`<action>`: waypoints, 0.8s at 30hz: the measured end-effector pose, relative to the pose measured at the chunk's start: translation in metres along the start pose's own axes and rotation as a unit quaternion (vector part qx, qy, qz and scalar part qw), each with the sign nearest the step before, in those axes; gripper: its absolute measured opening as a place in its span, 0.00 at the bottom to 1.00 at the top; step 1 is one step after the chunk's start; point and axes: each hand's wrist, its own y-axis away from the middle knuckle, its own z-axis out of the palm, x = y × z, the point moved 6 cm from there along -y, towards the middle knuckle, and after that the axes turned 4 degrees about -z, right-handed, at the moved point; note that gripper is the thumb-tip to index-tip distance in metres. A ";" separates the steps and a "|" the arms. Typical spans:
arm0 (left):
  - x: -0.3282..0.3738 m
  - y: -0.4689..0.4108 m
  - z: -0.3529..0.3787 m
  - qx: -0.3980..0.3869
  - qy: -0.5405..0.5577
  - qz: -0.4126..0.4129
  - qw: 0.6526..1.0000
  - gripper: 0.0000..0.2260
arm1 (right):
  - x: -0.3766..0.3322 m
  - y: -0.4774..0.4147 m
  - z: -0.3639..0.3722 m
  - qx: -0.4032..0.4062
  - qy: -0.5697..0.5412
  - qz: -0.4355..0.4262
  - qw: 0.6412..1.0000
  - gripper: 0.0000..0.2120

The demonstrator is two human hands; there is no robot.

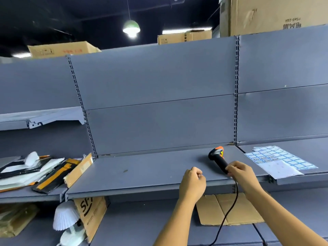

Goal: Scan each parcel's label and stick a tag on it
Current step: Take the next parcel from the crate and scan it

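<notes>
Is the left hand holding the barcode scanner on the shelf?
No, the right hand grips the handle of the scanner, and the left hand, its fingers curled, is apart from it.

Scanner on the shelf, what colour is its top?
The scanner has an orange top, clearest in the head view.

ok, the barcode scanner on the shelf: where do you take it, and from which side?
By the black handle, from the near side at the shelf front edge. The scanner lies with its orange head pointing away and the handle's cable end toward the person, so fingers can wrap the handle there. The right hand holds it so.
</notes>
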 end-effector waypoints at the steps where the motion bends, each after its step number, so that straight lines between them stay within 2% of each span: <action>1: 0.002 -0.002 0.004 0.001 0.002 0.002 1.000 0.11 | 0.003 -0.004 -0.005 0.002 0.002 0.002 1.000 0.08; 4: 0.007 -0.008 0.018 0.005 0.016 -0.008 1.000 0.11 | 0.013 -0.018 -0.018 -0.004 0.002 0.010 1.000 0.05; 8: 0.002 -0.011 0.041 -0.001 0.032 -0.026 0.999 0.10 | 0.032 -0.028 -0.024 -0.022 -0.010 0.026 0.999 0.09; 13: -0.027 -0.007 0.063 -0.003 0.043 -0.086 0.995 0.10 | 0.078 -0.027 -0.012 -0.066 0.012 0.066 0.996 0.07; 18: -0.073 0.014 0.077 -0.035 0.002 -0.157 0.987 0.10 | 0.140 0.001 0.013 -0.115 0.030 0.139 0.983 0.05; 24: -0.130 0.041 0.075 -0.077 -0.059 -0.214 0.972 0.11 | 0.189 0.041 0.040 -0.164 0.084 0.204 0.961 0.07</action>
